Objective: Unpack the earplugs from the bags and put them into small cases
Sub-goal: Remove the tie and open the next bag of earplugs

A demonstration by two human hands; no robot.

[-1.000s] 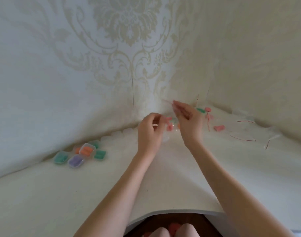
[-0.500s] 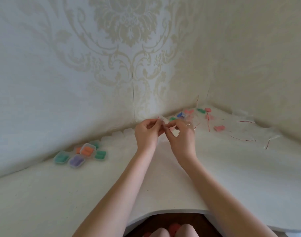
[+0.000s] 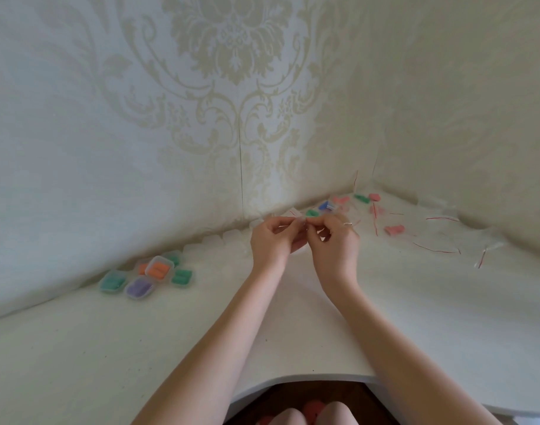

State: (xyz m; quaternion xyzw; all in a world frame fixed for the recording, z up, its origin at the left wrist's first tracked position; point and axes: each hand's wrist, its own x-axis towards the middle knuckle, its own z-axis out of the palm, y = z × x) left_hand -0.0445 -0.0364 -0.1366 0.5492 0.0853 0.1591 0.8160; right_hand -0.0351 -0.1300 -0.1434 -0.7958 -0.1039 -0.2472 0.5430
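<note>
Pale damask wallpaper (image 3: 232, 72) covers both walls meeting at the corner. A white table (image 3: 78, 348) fills it, soft daylight throughout. Dark floor (image 3: 293, 394) shows below its near edge.

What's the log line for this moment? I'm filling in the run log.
step: opening bag | left hand: pinches bag | right hand: pinches bag | filled cases: far left on table

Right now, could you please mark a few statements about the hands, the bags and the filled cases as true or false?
1. Both hands pinch a small clear bag between them. True.
2. The filled cases lie by the right hand. False: they lie left of the left hand.
3. The topmost filled case holds orange earplugs. True.
4. The right hand rests flat on the table. False: it is raised, gripping the bag.
</note>
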